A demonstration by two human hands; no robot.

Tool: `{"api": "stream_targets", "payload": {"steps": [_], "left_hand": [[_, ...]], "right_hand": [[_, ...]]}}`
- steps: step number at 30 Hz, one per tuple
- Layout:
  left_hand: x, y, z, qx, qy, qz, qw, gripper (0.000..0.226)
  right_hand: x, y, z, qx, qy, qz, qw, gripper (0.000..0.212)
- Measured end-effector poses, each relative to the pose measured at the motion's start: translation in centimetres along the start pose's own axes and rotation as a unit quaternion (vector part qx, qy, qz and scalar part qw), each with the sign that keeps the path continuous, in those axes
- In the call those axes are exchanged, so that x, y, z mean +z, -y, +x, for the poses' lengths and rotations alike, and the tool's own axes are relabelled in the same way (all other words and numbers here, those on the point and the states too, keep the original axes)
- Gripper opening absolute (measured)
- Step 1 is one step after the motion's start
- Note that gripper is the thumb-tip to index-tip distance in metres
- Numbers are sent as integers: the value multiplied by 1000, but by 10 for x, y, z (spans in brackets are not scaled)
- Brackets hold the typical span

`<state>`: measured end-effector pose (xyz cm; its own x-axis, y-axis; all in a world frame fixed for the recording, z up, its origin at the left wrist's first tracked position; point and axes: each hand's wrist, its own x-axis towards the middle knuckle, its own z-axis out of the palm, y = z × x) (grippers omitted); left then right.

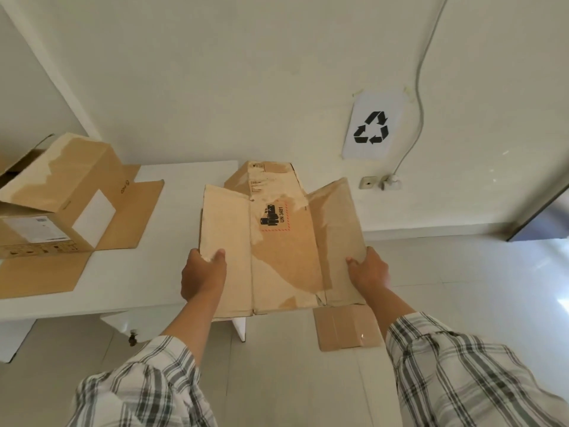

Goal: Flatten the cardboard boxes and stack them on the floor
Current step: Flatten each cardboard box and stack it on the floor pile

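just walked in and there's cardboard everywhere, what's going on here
A person in a plaid shirt is breaking down boxes. The left hand and right hand grip the side edges of a flattened box with a UN 3481 label, held over the edge of the white table. Another flat piece already lies on the floor. One open box on the table is not yet flattened.

Bright, even daylight; glare on the floor tiles (563,300) (right edge); wide-angle bending at edges.
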<state>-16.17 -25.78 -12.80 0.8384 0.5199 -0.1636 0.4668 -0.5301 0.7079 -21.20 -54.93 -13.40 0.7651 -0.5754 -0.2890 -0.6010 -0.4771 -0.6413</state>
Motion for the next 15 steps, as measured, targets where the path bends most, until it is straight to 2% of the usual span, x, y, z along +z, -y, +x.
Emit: {"api": "stream_targets", "payload": {"steps": [5, 8, 15], "left_hand": [[70, -48, -14, 7, 53, 9, 999, 48], [117, -73, -20, 9, 81, 21, 996, 40], [223, -97, -37, -23, 124, 54, 991, 41]], "right_hand": [[-48, -27, 55, 19, -29, -21, 999, 30], [-68, -46, 93, 35, -35, -38, 998, 30], [-82, -103, 185, 65, -7, -79, 995, 31]]}}
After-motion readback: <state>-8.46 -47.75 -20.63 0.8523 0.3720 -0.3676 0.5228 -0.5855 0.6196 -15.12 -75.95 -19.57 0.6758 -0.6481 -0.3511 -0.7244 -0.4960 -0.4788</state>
